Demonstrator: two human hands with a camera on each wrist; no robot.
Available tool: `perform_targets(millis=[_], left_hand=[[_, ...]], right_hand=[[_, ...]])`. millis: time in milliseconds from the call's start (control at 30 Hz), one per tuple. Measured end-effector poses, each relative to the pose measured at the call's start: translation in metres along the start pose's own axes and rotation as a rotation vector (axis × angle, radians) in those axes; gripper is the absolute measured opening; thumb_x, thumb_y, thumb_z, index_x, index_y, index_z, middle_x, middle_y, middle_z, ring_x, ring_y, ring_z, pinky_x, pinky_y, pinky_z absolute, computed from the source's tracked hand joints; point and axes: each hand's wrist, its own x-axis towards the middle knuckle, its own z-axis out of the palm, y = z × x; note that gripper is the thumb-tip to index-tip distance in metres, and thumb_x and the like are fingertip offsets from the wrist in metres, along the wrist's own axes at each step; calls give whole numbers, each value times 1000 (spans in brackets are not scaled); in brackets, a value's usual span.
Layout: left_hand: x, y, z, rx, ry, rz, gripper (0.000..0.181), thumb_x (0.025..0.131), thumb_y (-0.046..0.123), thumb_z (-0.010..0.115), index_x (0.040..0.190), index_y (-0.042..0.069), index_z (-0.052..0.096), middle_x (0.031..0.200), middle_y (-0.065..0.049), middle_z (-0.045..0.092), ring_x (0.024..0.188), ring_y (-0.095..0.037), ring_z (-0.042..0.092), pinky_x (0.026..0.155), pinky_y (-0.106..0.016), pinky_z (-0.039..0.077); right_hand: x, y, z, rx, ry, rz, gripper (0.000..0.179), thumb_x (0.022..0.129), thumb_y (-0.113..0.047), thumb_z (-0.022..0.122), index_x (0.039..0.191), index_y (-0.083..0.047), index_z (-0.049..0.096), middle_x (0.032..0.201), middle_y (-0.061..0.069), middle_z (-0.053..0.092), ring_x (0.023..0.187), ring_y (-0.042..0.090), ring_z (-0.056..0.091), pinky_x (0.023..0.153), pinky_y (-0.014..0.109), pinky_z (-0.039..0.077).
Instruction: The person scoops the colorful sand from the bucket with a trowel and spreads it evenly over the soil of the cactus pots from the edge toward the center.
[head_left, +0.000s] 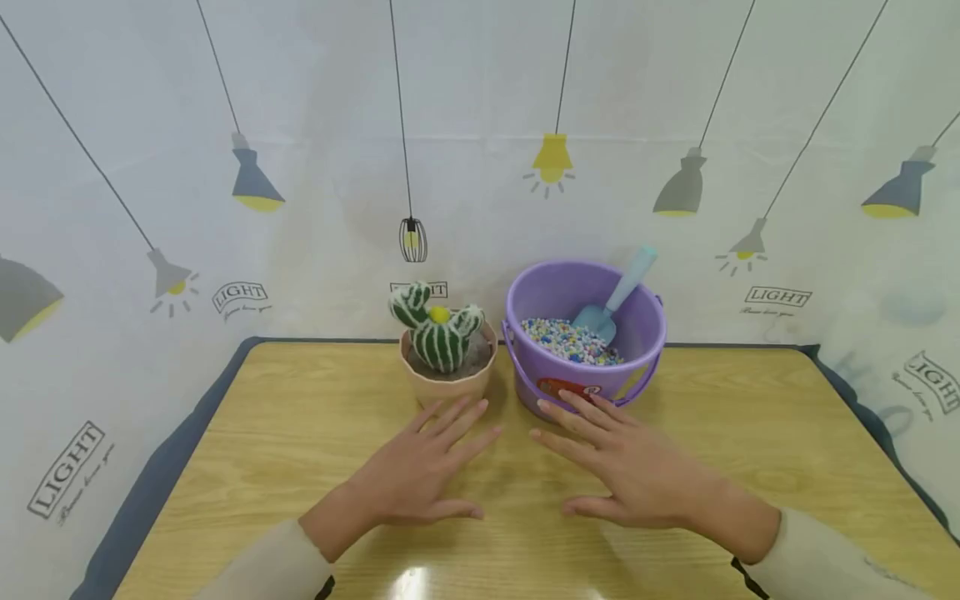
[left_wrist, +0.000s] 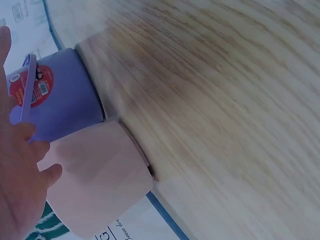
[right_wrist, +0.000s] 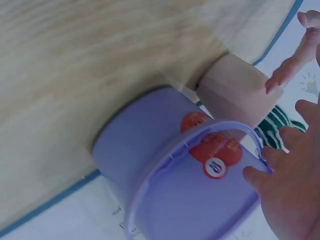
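My left hand (head_left: 416,467) is held palm down with its fingers spread, in front of a pinkish pot (head_left: 450,385) with a green-and-white cactus (head_left: 441,343) topped by a yellow ball. To its right my right hand (head_left: 637,467) has the same spread pose, its fingertips overlapping the front of a purple bucket (head_left: 528,367) in the head view. Neither hand holds anything. Small multicoloured beads (head_left: 562,340) partly fill the bucket. A light blue scoop (head_left: 600,321) stands tilted in them, handle leaning on the rim. The bucket's handle (right_wrist: 150,175) hangs down over its red label (right_wrist: 220,150).
Pot and bucket stand side by side at the back of a wooden table (head_left: 300,433). Behind and along both sides hangs a white cloth (head_left: 480,100) printed with lamps; its dark border (head_left: 187,425) follows the table's edge.
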Motion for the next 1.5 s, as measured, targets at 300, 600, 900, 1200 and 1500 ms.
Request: perform_targets(millis=[300,600,900,1200,1500], left_hand=[[11,4,-1,-75,17,-18,93,87,70,50,158,20,14,163,-13,9,147,-35,18,118,-52,21],[24,11,-2,-207,77,-71,101,89,73,42,157,8,7,163,-14,5,148,-30,17,118,-46,23],[42,27,-2,-574,117,-270,107,88,66,54,156,7,-3,163,-11,2,148,-28,15,119,-45,22],[59,35,8,-850,136,-473,103,89,66,53,154,26,-17,163,-3,-5,148,-25,11,118,-48,20],[78,39,18,-1125,276,-570,100,90,57,59,155,31,-12,163,-10,7,148,-20,13,120,-44,17]], right_hand=[[7,6,-27,3,34,-51,77,92,-61,52,153,-19,33,160,10,25,144,35,27,119,41,20],[14,22,-45,7,-16,13,76,91,-61,53,153,-23,32,161,7,23,146,36,23,111,55,33],[26,42,-62,-4,54,113,74,94,-59,49,154,-19,31,162,10,19,147,35,20,115,53,27],[36,51,-70,60,29,312,74,94,-53,55,155,-18,28,163,10,15,146,37,19,110,58,33],[47,64,-69,318,137,571,73,93,-48,59,155,-24,28,162,3,17,142,40,28,106,64,34]])
